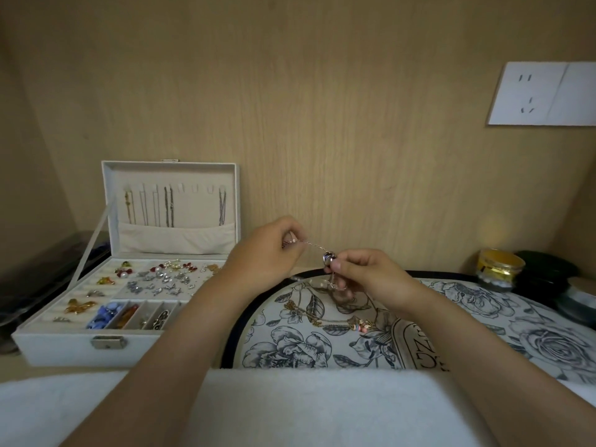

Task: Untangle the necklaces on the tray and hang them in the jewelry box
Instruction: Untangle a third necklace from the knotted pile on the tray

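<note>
1. Two bare hands are meeting above the far edge of the tray (483,304), just right of the frame's center.
2. The left hand (267,253) is pinching one end of a thin chain (311,245) between closed fingertips.
3. The right hand (364,272) is gripping the same chain beside its round silvery pendant (328,259), which is sitting just above the thumb.
4. The chain is running taut between the two hands, and a loose length is drooping below the right hand toward the tray.
5. Another necklace (335,319), gold with small pink beads, is lying on the floral tray surface under the right forearm.
6. The white jewelry box (129,269) is standing open at the left of the frame on the counter (64,371), its lid upright against the wooden wall.
7. Several necklaces are hanging from hooks inside the lid (171,201), their lower ends tucked into a fabric pocket.
8. Earrings and charms are filling the compartments of the box's base.
9. A gold-lidded jar (500,269) is sitting at the right of the frame, beside the tray's far rim.
10. A white cloth (306,408) is covering the bottom of the frame.
</note>
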Demonstrator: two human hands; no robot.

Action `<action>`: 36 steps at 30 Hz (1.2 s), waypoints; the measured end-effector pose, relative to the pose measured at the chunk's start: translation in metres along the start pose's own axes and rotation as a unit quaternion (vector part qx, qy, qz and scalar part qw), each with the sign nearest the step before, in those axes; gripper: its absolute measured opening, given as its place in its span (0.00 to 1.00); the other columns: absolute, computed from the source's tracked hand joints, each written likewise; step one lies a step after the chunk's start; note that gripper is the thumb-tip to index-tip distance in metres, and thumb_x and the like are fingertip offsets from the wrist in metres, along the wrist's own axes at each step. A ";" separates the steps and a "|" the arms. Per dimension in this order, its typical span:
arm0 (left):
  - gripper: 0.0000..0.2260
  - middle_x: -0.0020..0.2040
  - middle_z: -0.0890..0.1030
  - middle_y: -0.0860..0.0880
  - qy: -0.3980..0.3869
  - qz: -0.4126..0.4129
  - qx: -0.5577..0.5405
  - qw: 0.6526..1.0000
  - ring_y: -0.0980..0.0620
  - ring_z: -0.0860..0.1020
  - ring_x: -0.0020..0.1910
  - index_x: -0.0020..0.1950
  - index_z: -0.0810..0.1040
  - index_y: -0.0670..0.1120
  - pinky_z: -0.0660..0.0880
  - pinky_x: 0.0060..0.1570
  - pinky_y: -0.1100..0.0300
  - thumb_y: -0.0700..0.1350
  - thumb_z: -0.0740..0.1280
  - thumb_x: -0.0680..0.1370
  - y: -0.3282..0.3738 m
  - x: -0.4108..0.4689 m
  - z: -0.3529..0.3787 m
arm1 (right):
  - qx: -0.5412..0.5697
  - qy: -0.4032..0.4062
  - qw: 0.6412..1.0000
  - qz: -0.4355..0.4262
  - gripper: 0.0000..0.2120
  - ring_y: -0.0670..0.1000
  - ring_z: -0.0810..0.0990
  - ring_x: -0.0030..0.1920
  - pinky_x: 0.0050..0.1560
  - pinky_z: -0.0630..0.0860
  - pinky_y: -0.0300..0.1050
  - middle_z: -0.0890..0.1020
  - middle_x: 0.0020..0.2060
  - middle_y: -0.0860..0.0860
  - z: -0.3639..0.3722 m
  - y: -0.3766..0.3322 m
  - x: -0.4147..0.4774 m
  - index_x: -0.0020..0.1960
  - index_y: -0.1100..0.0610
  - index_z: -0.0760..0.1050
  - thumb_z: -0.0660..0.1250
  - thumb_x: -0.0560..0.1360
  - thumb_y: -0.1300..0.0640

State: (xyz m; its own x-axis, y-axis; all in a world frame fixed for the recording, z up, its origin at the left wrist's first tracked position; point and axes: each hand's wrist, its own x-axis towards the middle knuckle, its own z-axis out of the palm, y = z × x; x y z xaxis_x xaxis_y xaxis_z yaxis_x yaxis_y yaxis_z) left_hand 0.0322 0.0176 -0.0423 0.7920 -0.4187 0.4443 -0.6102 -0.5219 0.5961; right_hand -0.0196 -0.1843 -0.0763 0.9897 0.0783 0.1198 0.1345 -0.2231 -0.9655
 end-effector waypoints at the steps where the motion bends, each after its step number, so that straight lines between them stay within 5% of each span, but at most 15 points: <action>1: 0.03 0.39 0.76 0.53 0.020 0.025 0.033 0.999 0.57 0.72 0.33 0.48 0.72 0.54 0.70 0.35 0.58 0.47 0.65 0.80 -0.004 -0.001 0.002 | 0.016 0.002 1.000 0.003 0.09 0.51 0.72 0.29 0.36 0.73 0.44 0.76 0.32 0.54 -0.002 -0.001 0.000 0.49 0.61 0.82 0.65 0.81 0.58; 4: 0.09 0.40 0.74 0.55 0.022 0.088 0.101 0.991 0.59 0.69 0.34 0.43 0.66 0.53 0.66 0.32 0.59 0.43 0.63 0.81 -0.012 -0.005 0.011 | 0.037 0.016 0.999 0.027 0.08 0.48 0.68 0.27 0.27 0.65 0.40 0.75 0.34 0.53 -0.004 -0.003 0.001 0.48 0.58 0.84 0.66 0.80 0.57; 7: 0.11 0.50 0.74 0.59 -0.020 0.078 0.121 0.989 0.59 0.73 0.46 0.43 0.74 0.58 0.71 0.41 0.59 0.43 0.63 0.81 -0.020 -0.004 0.020 | 0.069 -0.001 0.995 0.076 0.10 0.47 0.67 0.29 0.26 0.59 0.38 0.76 0.36 0.50 -0.007 -0.007 0.001 0.51 0.58 0.84 0.67 0.79 0.54; 10: 0.09 0.58 0.72 0.63 -0.078 0.009 0.057 0.995 0.58 0.67 0.62 0.47 0.82 0.62 0.67 0.61 0.53 0.56 0.62 0.80 -0.019 -0.003 0.026 | 0.126 -0.009 0.986 0.110 0.11 0.46 0.67 0.29 0.27 0.56 0.38 0.77 0.35 0.48 -0.008 -0.008 0.001 0.52 0.60 0.83 0.67 0.79 0.54; 13: 0.15 0.61 0.69 0.69 -0.095 0.004 0.079 0.992 0.61 0.62 0.64 0.52 0.82 0.65 0.57 0.61 0.56 0.69 0.65 0.72 -0.008 -0.007 0.036 | 0.145 -0.014 0.981 0.127 0.12 0.46 0.65 0.31 0.27 0.57 0.37 0.76 0.38 0.51 -0.006 -0.005 0.005 0.52 0.57 0.84 0.70 0.76 0.49; 16: 0.13 0.58 0.70 0.67 -0.058 0.014 0.113 0.992 0.59 0.63 0.63 0.51 0.83 0.64 0.55 0.59 0.56 0.67 0.68 0.72 -0.005 -0.009 0.047 | 0.134 -0.007 0.982 0.134 0.16 0.48 0.65 0.33 0.29 0.57 0.39 0.72 0.41 0.55 -0.004 0.000 0.011 0.52 0.56 0.85 0.73 0.73 0.44; 18: 0.06 0.59 0.74 0.65 -0.052 0.002 0.063 0.997 0.55 0.66 0.65 0.44 0.83 0.64 0.54 0.60 0.56 0.62 0.68 0.75 -0.007 -0.009 0.050 | 0.120 0.013 0.984 0.133 0.20 0.48 0.66 0.33 0.30 0.57 0.41 0.74 0.41 0.57 -0.002 0.001 0.012 0.54 0.58 0.84 0.75 0.71 0.43; 20: 0.09 0.58 0.76 0.63 -0.053 -0.026 0.009 0.998 0.55 0.69 0.65 0.37 0.79 0.63 0.53 0.61 0.55 0.59 0.66 0.77 -0.007 -0.006 0.049 | 0.115 0.039 0.984 0.129 0.19 0.48 0.68 0.31 0.28 0.58 0.40 0.77 0.41 0.56 -0.003 -0.001 0.012 0.54 0.60 0.84 0.75 0.72 0.45; 23: 0.13 0.56 0.76 0.63 -0.036 -0.063 -0.015 0.997 0.57 0.69 0.63 0.36 0.79 0.58 0.52 0.61 0.56 0.55 0.63 0.80 -0.009 -0.003 0.045 | 0.073 0.083 0.987 0.116 0.14 0.47 0.72 0.27 0.24 0.64 0.38 0.83 0.38 0.53 -0.005 -0.003 0.008 0.49 0.62 0.82 0.72 0.76 0.51; 26: 0.14 0.53 0.77 0.57 -0.036 -0.076 -0.085 0.993 0.55 0.72 0.59 0.35 0.78 0.56 0.63 0.58 0.57 0.49 0.63 0.80 -0.011 -0.001 0.041 | 0.015 0.099 0.989 0.109 0.12 0.49 0.76 0.27 0.28 0.67 0.41 0.84 0.36 0.54 -0.007 -0.001 0.006 0.45 0.61 0.83 0.70 0.78 0.51; 31: 0.14 0.32 0.77 0.50 -0.070 -0.139 -0.263 0.952 0.51 0.75 0.34 0.35 0.74 0.46 0.71 0.44 0.54 0.39 0.59 0.80 -0.008 -0.002 0.038 | -0.003 0.112 0.988 0.111 0.14 0.50 0.76 0.26 0.23 0.65 0.38 0.82 0.33 0.53 -0.004 -0.004 0.003 0.44 0.60 0.79 0.67 0.80 0.51; 36: 0.15 0.24 0.66 0.54 -0.093 -0.160 -0.233 0.955 0.54 0.62 0.23 0.33 0.74 0.48 0.57 0.27 0.61 0.42 0.61 0.79 -0.007 -0.003 0.033 | 0.026 0.160 0.983 0.087 0.16 0.49 0.70 0.22 0.22 0.61 0.36 0.79 0.33 0.52 0.000 -0.007 0.006 0.38 0.56 0.72 0.61 0.83 0.50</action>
State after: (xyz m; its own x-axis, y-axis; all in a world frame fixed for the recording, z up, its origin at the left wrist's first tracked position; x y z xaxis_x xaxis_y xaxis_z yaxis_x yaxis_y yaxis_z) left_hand 0.0333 -0.0023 -0.0697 0.8934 -0.4404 0.0893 -0.2294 -0.2762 0.9333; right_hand -0.0148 -0.1821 -0.0688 0.9631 -0.2690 0.0111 -0.0320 -0.1554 -0.9873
